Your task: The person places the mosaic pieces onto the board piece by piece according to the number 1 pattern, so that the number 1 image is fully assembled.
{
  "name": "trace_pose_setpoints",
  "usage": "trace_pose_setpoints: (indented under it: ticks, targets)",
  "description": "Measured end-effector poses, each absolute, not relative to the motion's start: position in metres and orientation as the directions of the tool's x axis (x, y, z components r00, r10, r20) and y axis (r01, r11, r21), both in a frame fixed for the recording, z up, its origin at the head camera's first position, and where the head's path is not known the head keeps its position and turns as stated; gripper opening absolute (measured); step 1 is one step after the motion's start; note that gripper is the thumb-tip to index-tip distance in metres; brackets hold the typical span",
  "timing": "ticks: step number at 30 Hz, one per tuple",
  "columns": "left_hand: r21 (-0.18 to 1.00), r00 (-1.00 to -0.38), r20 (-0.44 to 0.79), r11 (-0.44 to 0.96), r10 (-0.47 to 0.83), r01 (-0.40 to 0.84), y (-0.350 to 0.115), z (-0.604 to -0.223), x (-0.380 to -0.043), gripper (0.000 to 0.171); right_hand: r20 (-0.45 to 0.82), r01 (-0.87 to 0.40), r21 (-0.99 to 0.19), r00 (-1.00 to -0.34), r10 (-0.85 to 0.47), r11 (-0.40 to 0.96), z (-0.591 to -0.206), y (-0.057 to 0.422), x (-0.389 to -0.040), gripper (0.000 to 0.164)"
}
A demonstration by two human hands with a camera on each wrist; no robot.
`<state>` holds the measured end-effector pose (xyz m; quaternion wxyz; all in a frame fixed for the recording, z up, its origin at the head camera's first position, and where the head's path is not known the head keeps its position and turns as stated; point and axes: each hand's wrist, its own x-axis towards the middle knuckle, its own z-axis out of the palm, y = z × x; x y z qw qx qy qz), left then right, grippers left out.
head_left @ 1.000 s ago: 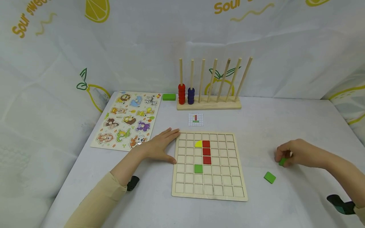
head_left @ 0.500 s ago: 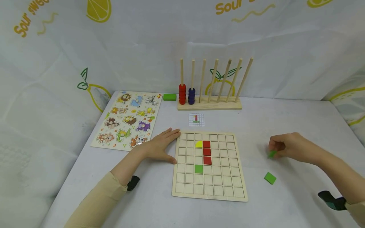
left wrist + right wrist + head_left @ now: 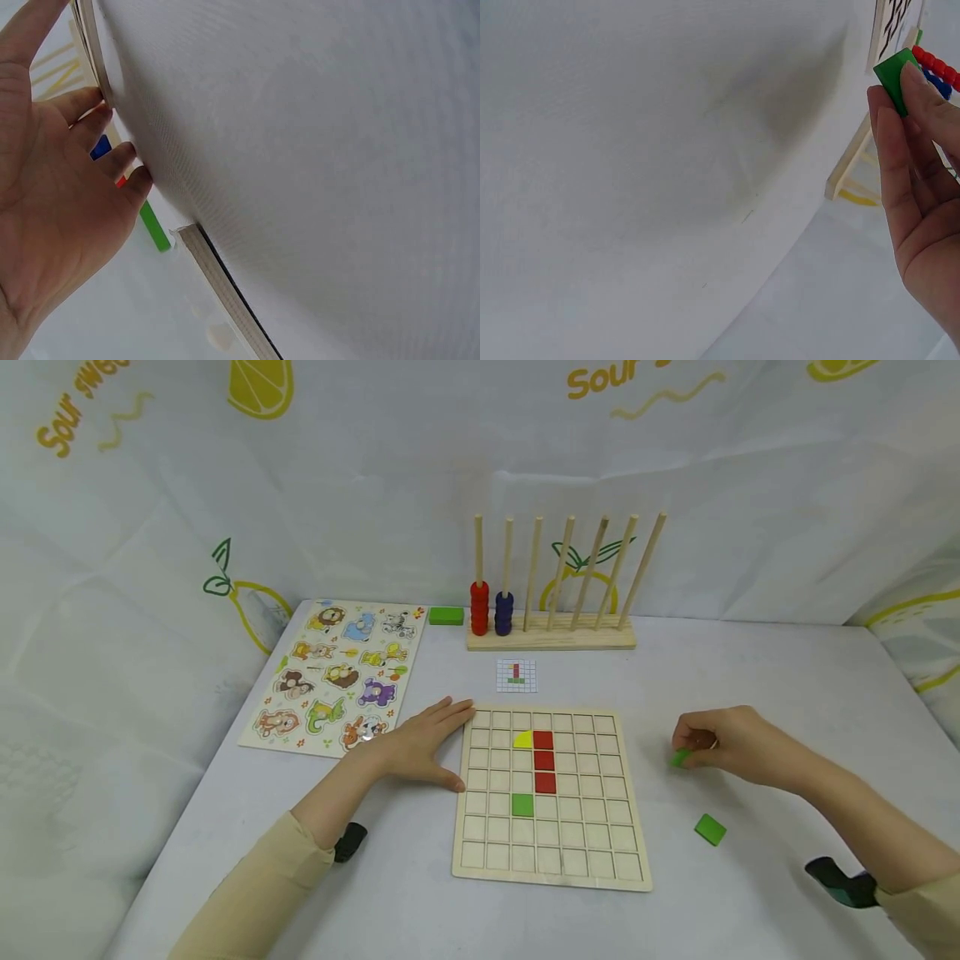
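My left hand (image 3: pixel 411 747) rests with fingers spread against the left edge of a wooden grid board (image 3: pixel 480 868). In the left wrist view its fingertips (image 3: pixel 94 97) touch the board's side. On the board lie a yellow quarter-round tile (image 3: pixel 523 740), a column of red square tiles (image 3: pixel 544 761) and a green square tile (image 3: pixel 522 805). To the right of the board, my right hand (image 3: pixel 731 745) pinches another green tile (image 3: pixel 895 73) between thumb and fingers, a little above the table. One more green tile (image 3: pixel 710 829) lies flat on the table, nearer to me than that hand.
A small pattern card (image 3: pixel 517 676) lies behind the board. Further back stand a wooden peg rack (image 3: pixel 551 642) with red beads (image 3: pixel 479 609) and dark blue beads (image 3: pixel 504 613), and a green block (image 3: pixel 446 616). An animal puzzle board (image 3: pixel 330 681) lies at the left, beside my left hand.
My right hand has carried the pinched green tile leftward toward the board, leaving the other green tile on the table. My left hand has stayed at the board's edge.
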<state>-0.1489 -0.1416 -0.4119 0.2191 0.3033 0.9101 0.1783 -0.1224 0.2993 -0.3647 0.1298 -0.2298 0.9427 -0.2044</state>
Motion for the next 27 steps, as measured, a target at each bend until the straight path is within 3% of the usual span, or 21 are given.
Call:
trace_pose_setpoints:
  ticks: [11, 27]
  targets:
    - [0.456, -0.726, -0.303, 0.763, 0.618, 0.459, -0.142, -0.411, -0.148, 0.11, -0.155, -0.386, -0.52, -0.834, -0.529, 0.762, -0.365, 0.27, -0.124, 0.019]
    - [0.457, -0.72, -0.303, 0.759, 0.624, 0.464, -0.142, -0.412, -0.149, 0.11, -0.103, -0.43, -0.537, -0.821, -0.562, 0.726, -0.366, 0.229, -0.125, 0.018]
